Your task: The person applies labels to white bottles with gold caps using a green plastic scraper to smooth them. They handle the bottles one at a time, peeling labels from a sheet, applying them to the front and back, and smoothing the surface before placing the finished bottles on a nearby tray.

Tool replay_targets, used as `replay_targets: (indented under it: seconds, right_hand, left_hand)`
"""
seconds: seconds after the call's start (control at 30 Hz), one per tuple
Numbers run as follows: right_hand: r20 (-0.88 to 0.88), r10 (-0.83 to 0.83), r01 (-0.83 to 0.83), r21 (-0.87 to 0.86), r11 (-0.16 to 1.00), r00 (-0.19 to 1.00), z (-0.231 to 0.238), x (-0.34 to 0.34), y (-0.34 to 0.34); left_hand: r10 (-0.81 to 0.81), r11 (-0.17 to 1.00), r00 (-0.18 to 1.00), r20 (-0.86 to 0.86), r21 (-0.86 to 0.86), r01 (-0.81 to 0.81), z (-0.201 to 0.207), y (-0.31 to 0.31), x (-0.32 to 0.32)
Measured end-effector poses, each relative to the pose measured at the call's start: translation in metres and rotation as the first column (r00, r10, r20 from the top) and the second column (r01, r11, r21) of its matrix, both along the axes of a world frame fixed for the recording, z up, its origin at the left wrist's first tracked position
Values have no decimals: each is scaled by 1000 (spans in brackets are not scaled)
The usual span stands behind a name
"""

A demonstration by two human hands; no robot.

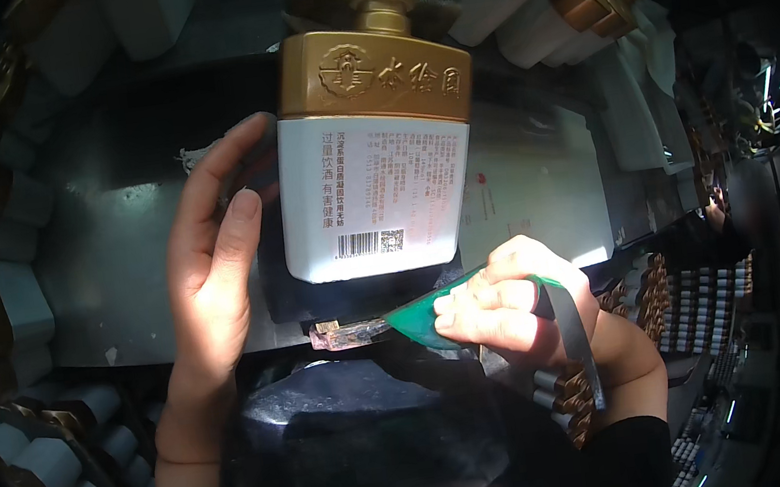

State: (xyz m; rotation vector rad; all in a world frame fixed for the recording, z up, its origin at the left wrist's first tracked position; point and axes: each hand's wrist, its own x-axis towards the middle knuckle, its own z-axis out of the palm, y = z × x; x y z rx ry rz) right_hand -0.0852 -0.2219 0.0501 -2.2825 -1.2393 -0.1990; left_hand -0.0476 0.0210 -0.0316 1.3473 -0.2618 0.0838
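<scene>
Your left hand point(213, 265) sits against the left side of the upright bottle point(370, 158). Your right hand point(504, 302) lies below its right corner, gripping a scraper point(419, 318) pointing left under the base. Rows of other bottles point(37, 462) flank the tabletop point(106, 230) left, right, behind.

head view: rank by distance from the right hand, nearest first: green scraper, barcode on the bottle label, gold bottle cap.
1. Green scraper: held in the right hand, at its fingers.
2. Barcode: low on the white label, just above and left of the hand.
3. Gold bottle cap: top of the bottle, at the frame's upper edge, farthest.
</scene>
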Motion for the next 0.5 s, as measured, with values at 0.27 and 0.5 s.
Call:
replay_targets:
  seconds: [0.27, 0.5]
  right_hand:
    - [259, -24, 11, 52, 999, 966, -12, 40, 42]
    - [468, -150, 27, 260, 965, 871, -22, 56, 50]
  left_hand:
    - [98, 995, 994, -56, 15, -97, 16, -7, -7]
    - [236, 964, 967, -99, 149, -220, 15, -3, -15]
